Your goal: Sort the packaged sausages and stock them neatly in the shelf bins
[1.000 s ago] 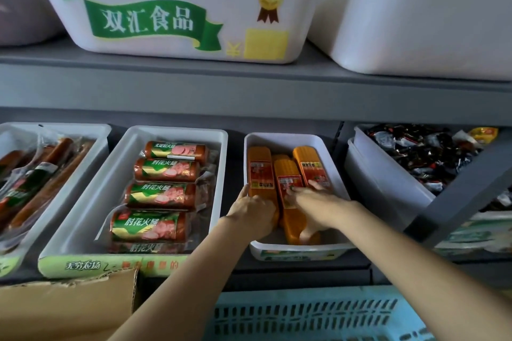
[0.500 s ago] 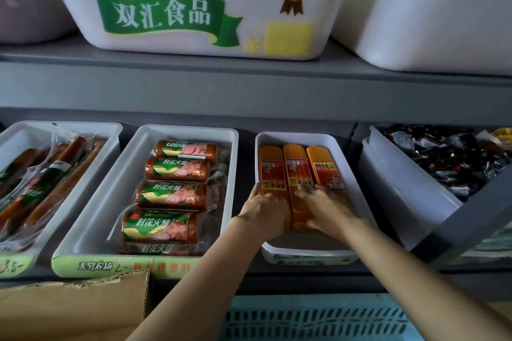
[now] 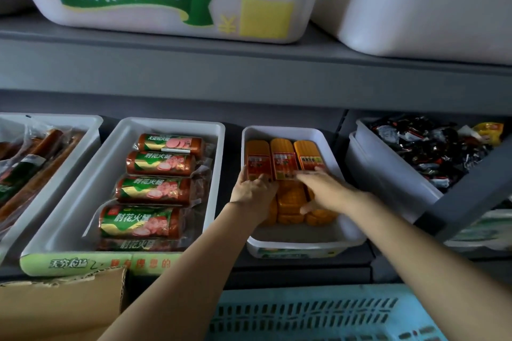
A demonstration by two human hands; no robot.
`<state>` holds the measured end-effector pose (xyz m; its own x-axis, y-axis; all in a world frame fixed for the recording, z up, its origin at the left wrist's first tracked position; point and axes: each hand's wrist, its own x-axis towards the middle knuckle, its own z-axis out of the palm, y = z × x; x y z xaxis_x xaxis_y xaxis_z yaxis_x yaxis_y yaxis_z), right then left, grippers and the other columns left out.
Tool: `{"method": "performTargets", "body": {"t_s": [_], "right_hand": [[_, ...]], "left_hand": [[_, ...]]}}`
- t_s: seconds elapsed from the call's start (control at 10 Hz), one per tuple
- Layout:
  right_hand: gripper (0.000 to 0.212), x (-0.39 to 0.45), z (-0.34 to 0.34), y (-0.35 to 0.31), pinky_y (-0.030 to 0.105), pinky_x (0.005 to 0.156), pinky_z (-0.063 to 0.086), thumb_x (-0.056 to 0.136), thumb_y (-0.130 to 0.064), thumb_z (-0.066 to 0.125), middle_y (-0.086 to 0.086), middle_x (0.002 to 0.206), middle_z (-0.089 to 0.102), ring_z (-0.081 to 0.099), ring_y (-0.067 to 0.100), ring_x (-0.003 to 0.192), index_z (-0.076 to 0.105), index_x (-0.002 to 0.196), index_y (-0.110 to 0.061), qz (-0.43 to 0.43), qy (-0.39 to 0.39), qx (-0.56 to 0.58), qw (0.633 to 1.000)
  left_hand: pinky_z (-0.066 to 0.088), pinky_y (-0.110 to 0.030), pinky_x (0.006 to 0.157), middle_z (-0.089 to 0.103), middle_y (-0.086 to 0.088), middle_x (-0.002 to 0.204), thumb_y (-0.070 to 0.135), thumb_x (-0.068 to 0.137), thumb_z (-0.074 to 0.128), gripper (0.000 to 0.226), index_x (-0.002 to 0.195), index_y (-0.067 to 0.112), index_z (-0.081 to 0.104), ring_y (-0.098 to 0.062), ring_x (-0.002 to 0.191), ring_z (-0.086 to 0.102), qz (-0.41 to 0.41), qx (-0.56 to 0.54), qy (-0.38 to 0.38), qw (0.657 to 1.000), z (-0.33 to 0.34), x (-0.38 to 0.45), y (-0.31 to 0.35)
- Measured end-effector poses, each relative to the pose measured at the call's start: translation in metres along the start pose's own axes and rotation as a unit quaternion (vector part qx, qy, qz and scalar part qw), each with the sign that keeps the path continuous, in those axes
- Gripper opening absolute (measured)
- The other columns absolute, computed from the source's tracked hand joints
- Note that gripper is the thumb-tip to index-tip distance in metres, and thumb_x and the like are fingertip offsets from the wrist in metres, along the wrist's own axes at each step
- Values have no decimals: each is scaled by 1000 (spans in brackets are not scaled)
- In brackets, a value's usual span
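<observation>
Three orange sausage packs [image 3: 282,158] lie side by side, lengthwise, in a small white bin [image 3: 343,232] on the lower shelf. My left hand [image 3: 253,192] rests on the left pack, its fingers lying along the pack's left edge. My right hand [image 3: 322,188] lies flat over the middle and right packs with fingers stretched out. A wider white bin [image 3: 83,196] to the left holds several red and green ham rolls [image 3: 155,191] in a row. At the far left another bin [image 3: 91,130] holds long brown sausages [image 3: 36,163] in clear wrap.
A bin of dark wrapped snacks [image 3: 432,152] stands at the right, behind a slanted grey shelf post [image 3: 471,191]. Large white tubs [image 3: 166,3] sit on the upper shelf. A cardboard box [image 3: 61,310] is at the lower left, a light blue crate [image 3: 318,315] below my arms.
The orange packs, skewed a second ago, now lie straight and pushed toward the bin's back. Both hands slid forward with them, and the camera moved closer.
</observation>
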<state>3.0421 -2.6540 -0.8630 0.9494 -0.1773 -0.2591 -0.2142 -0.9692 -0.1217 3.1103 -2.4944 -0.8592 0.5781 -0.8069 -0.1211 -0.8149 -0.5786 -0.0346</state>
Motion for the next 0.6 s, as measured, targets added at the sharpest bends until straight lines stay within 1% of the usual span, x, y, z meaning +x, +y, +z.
{"method": "performTargets", "body": {"t_s": [0.1,0.2,0.3,0.4,0.5,0.6], "right_hand": [[52,-9,-17,25,40,111,26,73,-31,77,2,128,53,38,26,129,54,119,-20,41,-30,-66,997],[56,-17,-16,26,46,116,16,76,-28,75,6,134,50,24,32,140,50,124,-17,52,-65,-122,989],[63,-13,-7,19,47,117,9,81,-20,70,9,144,41,11,35,144,40,137,-15,65,-32,-154,985],[57,-16,-4,13,46,118,13,90,-19,58,14,148,35,9,34,145,33,142,-15,95,-13,-123,988],[52,-24,-2,8,44,117,15,94,-22,52,15,145,39,18,36,143,35,141,-9,99,-18,-135,986],[50,-37,-3,3,44,118,12,94,-22,52,11,147,39,24,31,141,38,140,-9,56,9,-161,985]], "left_hand": [[-6,-46,118,37,-6,139,11,92,49,54,141,23,31,-29,135,34,-7,16,-2,1000,2,5,5],[-6,-47,118,34,-5,142,16,91,52,60,144,24,25,-30,137,31,-6,37,-9,999,2,10,7],[-6,-45,118,28,-2,149,24,90,53,65,146,28,19,-27,142,22,-18,34,14,999,4,10,7],[-2,-43,118,26,-1,151,21,90,53,65,145,27,20,-27,142,21,-27,16,19,999,6,8,9],[5,-42,118,30,-4,148,19,90,52,56,141,24,29,-27,139,29,-26,-4,1,1000,8,9,13],[25,-34,110,50,-1,132,18,89,51,35,123,22,50,-21,121,50,-7,-68,6,998,6,-1,10]]}}
